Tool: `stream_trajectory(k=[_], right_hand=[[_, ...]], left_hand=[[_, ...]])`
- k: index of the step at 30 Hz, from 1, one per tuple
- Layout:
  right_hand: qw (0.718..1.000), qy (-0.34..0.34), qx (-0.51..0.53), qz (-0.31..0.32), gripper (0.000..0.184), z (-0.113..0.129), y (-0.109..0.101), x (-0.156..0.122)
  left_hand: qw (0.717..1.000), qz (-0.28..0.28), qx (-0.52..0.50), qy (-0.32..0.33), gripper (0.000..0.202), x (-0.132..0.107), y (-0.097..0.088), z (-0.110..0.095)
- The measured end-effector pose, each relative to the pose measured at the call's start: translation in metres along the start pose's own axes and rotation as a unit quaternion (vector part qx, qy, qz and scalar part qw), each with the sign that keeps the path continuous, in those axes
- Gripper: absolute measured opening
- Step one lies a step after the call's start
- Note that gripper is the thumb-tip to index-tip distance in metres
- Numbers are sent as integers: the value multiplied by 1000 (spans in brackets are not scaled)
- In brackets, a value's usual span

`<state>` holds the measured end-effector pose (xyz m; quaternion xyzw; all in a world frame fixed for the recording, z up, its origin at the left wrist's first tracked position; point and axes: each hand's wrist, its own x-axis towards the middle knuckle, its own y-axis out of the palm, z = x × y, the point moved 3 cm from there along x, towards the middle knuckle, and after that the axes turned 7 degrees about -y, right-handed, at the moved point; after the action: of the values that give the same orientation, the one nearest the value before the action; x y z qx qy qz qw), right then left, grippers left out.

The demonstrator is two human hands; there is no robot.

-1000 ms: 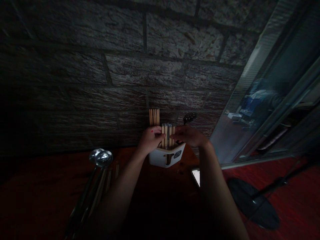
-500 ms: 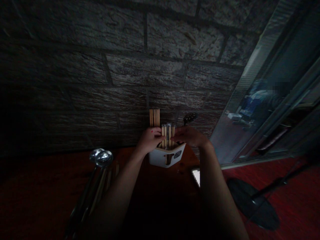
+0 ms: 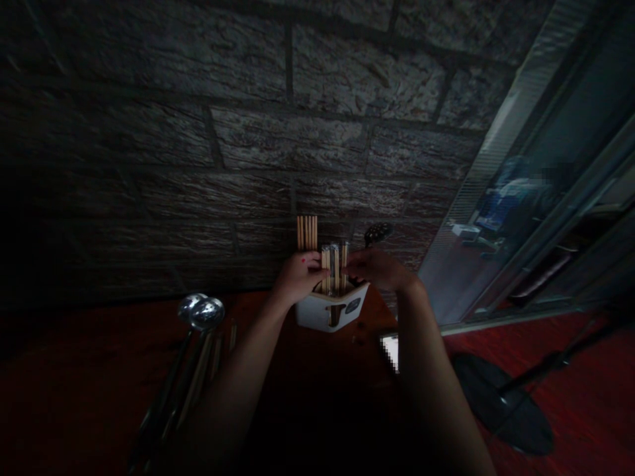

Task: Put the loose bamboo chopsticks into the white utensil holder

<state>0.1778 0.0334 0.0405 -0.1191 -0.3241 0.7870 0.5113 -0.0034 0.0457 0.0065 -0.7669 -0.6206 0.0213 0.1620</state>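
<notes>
A white holder (image 3: 310, 316) with a dark oval mark and a cut-out in its front stands against the wall. Wooden chopsticks (image 3: 326, 270), some in clear wrapping, rise from it. My left hand (image 3: 296, 276) is closed around the left side of this bunch, thumb in front. At the right side, my right hand (image 3: 380, 270) pinches a couple of the chopsticks; its fingertips are dark and partly hidden. Taller chopsticks (image 3: 307, 233) stick up behind my left hand. Behind my right hand shows the head of a black slotted spoon (image 3: 378, 233).
Two metal ladles (image 3: 207, 314) and some chopsticks (image 3: 198, 370) lie on the reddish wooden table (image 3: 99, 357) to the left. A lit, pixelated phone-like screen (image 3: 390, 349) is beside my right forearm. At right are a glass door and a round black stand base (image 3: 501, 403).
The chopsticks at my right fingertips have shifted slightly up and stand a little apart from the others. My left hand has hardly moved.
</notes>
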Motion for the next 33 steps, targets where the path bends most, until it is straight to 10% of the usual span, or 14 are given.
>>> stream_trajectory(k=[33], right_hand=[[999,-44,-18,-23,27,3,9,7]], left_hand=[[999,19,-28,35,30,-4,7,-7]])
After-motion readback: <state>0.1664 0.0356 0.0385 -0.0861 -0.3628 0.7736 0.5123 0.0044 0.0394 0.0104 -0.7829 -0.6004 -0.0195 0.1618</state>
